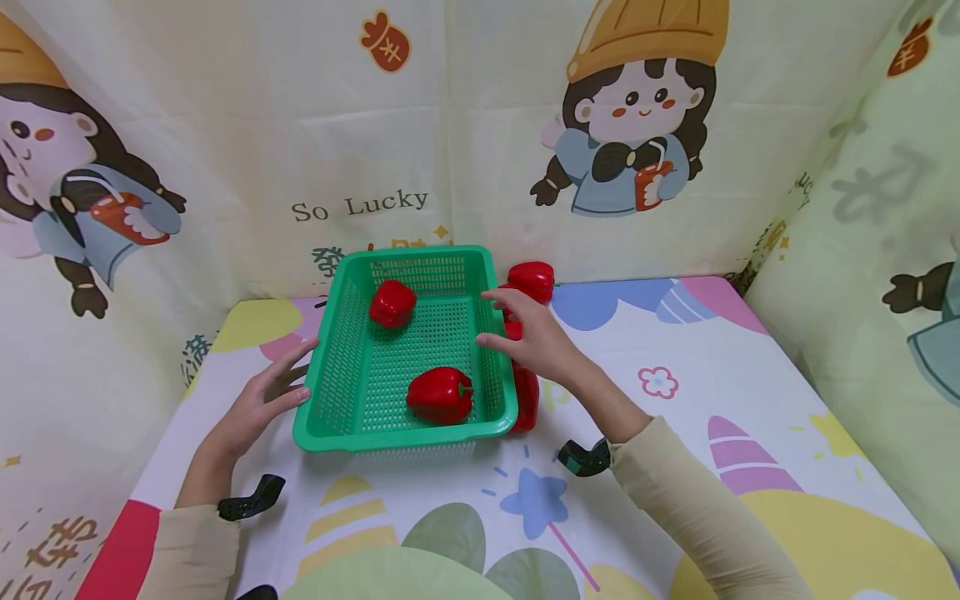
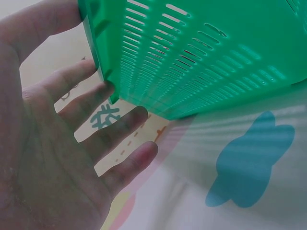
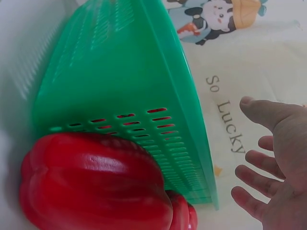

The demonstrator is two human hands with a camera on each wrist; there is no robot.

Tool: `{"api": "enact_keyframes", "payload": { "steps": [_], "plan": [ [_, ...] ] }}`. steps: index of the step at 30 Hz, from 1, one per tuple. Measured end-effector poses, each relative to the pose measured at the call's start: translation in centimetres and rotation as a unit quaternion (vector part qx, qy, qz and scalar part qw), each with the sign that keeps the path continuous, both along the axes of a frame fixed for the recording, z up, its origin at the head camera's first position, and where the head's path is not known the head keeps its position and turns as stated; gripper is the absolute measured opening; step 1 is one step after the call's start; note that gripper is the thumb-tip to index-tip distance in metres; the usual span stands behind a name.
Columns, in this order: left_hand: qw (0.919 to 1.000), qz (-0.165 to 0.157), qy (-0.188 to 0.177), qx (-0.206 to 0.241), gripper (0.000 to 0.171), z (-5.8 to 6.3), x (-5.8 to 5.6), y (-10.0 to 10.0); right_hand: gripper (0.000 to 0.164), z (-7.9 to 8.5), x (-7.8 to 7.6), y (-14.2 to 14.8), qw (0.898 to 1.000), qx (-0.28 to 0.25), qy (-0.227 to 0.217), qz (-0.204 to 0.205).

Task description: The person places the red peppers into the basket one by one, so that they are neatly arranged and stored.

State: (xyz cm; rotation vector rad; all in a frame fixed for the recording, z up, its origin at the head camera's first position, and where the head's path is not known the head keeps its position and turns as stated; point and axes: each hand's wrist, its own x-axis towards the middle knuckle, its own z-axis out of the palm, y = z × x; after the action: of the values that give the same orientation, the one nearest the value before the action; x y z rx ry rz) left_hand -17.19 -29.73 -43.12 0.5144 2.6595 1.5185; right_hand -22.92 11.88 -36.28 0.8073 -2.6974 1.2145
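At the left, out of a beige sleeve, the left hand is spread wide with its fingers nearly straight, grasping nothing; its tips stand at the rim of a green, rectangular, perforated plastic basket, though whether they press on it I cannot quite tell. That basket sits on the cartoon-printed table cover between both hands. It is probably light and fairly stiff, perhaps with some give in its pierced walls, so the rolled rim at the middle of each long side looks the surest hold (an even, level lift should keep the contents from rolling). Inside lie a glossy red bell pepper toward the far left and a larger red bell pepper with a green stem at the near right; both look smooth enough to slip and are better cupped round the body. The right hand reaches over the right rim, thumb and fingers well parted, holding nothing, palm turned toward the basket. Below and beside it, along the outer right wall, red bell peppers lie in a row, partly hidden.
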Motion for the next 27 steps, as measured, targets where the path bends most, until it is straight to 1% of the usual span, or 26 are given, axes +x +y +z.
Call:
{"api": "enact_keyframes", "payload": {
  "steps": [6,13,19,27],
  "plan": [
    [1.0000,-0.003,-0.001,0.004,0.070,-0.1,-0.1,-0.1,0.070,0.1,0.2,0.4,1.000,0.011,-0.013,-0.022],
    [0.9999,-0.007,-0.006,0.010,0.066,-0.1,-0.3,-0.2,0.068,-0.1,0.1,1.0,1.000,-0.005,-0.009,-0.020],
    [0.9999,-0.007,-0.004,0.013,0.065,0.0,-0.2,-0.2,0.067,-0.4,-0.2,1.5,1.000,-0.020,-0.009,-0.018],
    [0.9999,-0.006,-0.004,0.012,0.065,0.0,-0.3,-0.1,0.067,-1.0,-0.6,2.5,0.999,-0.004,-0.016,-0.039]
  ]
}}
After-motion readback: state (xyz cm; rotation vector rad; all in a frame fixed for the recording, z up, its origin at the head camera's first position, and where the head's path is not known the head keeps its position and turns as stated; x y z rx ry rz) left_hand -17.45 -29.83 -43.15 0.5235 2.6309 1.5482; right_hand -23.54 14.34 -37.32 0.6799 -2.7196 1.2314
